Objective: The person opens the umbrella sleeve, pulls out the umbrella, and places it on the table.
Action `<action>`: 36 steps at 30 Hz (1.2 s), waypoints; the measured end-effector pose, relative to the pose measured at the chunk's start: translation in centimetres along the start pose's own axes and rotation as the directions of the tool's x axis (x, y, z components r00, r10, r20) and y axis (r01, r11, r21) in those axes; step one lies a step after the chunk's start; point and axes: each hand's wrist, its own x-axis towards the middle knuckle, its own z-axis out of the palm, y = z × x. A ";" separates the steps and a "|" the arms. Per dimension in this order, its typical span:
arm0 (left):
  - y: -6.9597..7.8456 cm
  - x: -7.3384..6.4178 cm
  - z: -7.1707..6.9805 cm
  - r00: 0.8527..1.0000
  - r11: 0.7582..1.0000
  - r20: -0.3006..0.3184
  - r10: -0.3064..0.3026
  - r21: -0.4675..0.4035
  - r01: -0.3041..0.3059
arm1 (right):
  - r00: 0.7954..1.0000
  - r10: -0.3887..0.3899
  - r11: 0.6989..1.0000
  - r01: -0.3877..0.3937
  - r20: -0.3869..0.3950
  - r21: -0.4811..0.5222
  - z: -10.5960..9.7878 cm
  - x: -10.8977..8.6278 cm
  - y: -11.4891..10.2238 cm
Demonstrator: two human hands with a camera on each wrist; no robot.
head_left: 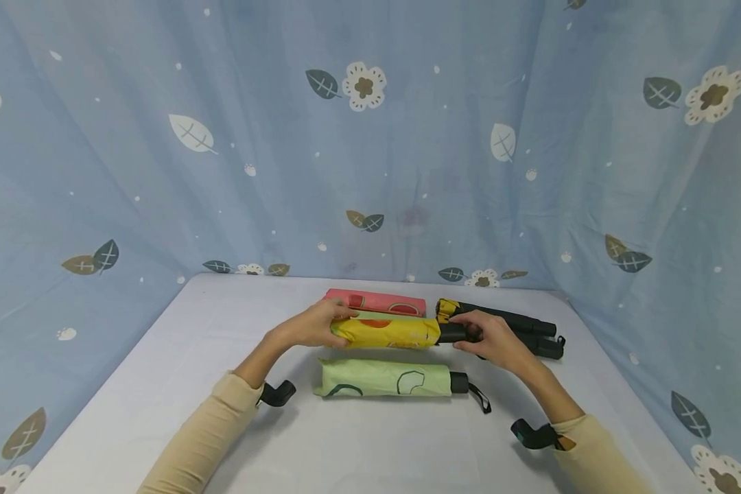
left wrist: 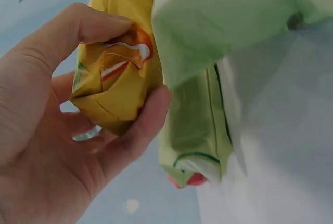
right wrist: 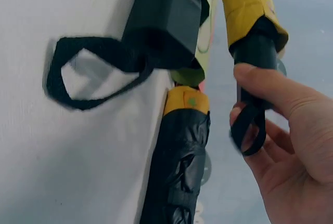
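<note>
A folded yellow umbrella [head_left: 401, 333] with fruit prints lies crosswise between both hands. My left hand [head_left: 313, 325] grips its cloth end, with the thumb on one side and fingers on the other in the left wrist view. At the opposite end, my right hand [head_left: 495, 339] pinches the black handle [right wrist: 255, 57], from which a strap loop [right wrist: 248, 130] hangs. Nearer to me a light green umbrella [head_left: 385, 379] rests on the table, its black handle pointing right. Part of a second green umbrella [left wrist: 195, 125] shows behind the yellow one, mostly hidden in the head view.
At the back lies a pink umbrella [head_left: 377, 302] with watermelon prints. Black folded umbrellas [head_left: 519, 320] lie to the right, partly behind my right hand. The white table [head_left: 234, 302] ends at a blue patterned curtain [head_left: 370, 158].
</note>
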 end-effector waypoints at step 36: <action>0.1 0.8 0.5 0.999 0.999 -0.021 -0.048 0.021 0.048 | 0.994 0.045 0.989 -0.030 0.100 -0.144 0.3 1.0 -2.6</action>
